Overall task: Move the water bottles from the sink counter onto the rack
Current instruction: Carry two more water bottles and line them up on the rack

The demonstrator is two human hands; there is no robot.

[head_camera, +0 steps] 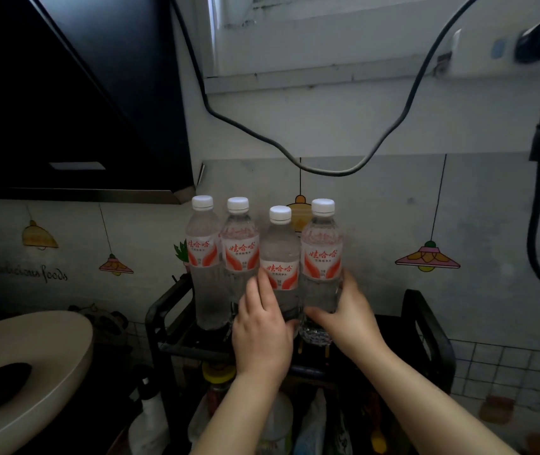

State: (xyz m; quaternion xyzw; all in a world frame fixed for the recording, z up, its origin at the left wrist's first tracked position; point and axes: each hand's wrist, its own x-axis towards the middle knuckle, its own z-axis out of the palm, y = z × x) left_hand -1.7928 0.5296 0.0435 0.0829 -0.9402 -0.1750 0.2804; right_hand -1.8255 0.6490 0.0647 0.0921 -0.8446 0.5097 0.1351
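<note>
With four clear plastic white-capped water bottles (263, 257) upright on the black metal rack's (426, 326) top shelf, left hand (262, 336) wraps the third bottle, right hand (347, 320) wraps the fourth; likely seating them. Set bases flat, release gently. Sagging black cable (294, 159) overhead, beige round lid (29, 366) left; neighbours crowd close.

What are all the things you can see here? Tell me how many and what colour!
bottles: four, clear with white caps and red labels, upright in a row on the rack's top
rack: one, black, below the window
hood: one, black, upper left
bowl: one, cream, lower left
cable: one, black, sagging across the wall
lamp stickers: several, yellow and pink, on the wall
left hand: on the third bottle
right hand: on the rightmost bottle
</note>
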